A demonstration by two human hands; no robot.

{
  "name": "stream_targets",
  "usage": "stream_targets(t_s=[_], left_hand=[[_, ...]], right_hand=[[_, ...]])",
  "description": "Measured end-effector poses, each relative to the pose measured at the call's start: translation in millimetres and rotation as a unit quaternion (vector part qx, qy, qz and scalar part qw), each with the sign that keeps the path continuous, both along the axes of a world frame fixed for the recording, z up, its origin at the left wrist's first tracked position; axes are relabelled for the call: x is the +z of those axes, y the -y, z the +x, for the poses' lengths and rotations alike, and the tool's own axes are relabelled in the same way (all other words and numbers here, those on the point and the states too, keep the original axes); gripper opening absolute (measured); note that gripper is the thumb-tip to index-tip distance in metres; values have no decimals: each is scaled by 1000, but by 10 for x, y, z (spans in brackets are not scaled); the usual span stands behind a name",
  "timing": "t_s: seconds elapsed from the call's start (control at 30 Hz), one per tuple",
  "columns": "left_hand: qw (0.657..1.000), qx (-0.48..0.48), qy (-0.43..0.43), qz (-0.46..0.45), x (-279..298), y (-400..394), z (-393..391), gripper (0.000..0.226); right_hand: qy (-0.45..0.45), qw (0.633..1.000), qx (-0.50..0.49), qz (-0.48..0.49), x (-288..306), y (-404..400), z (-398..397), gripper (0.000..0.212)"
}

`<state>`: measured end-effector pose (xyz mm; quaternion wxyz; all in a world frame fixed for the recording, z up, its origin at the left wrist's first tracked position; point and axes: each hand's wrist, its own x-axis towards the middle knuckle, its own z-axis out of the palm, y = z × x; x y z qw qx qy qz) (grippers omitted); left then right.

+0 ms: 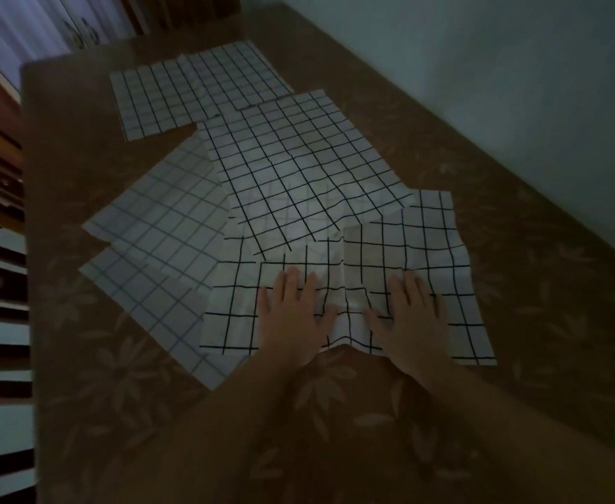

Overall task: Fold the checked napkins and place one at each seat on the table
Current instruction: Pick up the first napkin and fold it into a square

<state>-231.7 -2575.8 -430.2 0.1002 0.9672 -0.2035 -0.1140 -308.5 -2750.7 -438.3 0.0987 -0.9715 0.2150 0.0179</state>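
While our single head view is dim, it shows enough to judge that we are near the start of the job. We have both palms down on the nearest napkin (349, 285), which lies at the near edge of the table (516, 285). Our left hand (291, 311) rests flat with fingers straight and spread, grasping nothing. Our right hand (407, 314) lies the same way, just beside it, fingers extended and pressing the cloth. Between them the fabric rises in a ridge, and a crease runs up its middle, so we take this to be smoothing or the first fold, though we cannot tell which.

Beyond it a second napkin (298, 169) lies spread open, its near corner overlapping the one under our hands. To the left sit two paler napkins (164, 212), one partly over the other, also flat. At the far end a further checked napkin (189, 89) lies open; whether it is one piece or two overlapping we cannot tell.

None looks fully folded, and none appears set at a seat. Folding and placing remain for all of them, as we judge it.
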Motion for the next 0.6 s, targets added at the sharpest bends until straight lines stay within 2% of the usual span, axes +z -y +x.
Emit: stream_targets(t_s=[0.07, 0.2, 0.3, 0.37, 0.47, 0.57, 0.6], left_hand=[[1000, -4, 20, -11, 44, 3, -54, 60], [997, -35, 68, -19, 130, -27, -163, 45], [997, -52, 54, -31, 191, -63, -268, 44], [997, -26, 16, -76, 230, -51, -335, 46], [981, 47, -81, -168, 362, 41, -342, 63], [929, 121, -218, -274, 598, 162, -293, 51], [916, 135, -238, -292, 673, 182, -276, 47]], right_hand=[[20, 1000, 9, 16, 23, -10, -65, 74], [103, 993, 19, 45, 110, -90, -200, 34], [133, 989, 17, 71, 194, -171, -288, 17], [114, 985, 12, 129, 281, -203, -339, 12], [99, 981, 21, 166, 406, -275, -441, 14], [102, 979, 43, 169, 556, -394, -534, 17], [97, 979, 47, 171, 606, -432, -552, 19]])
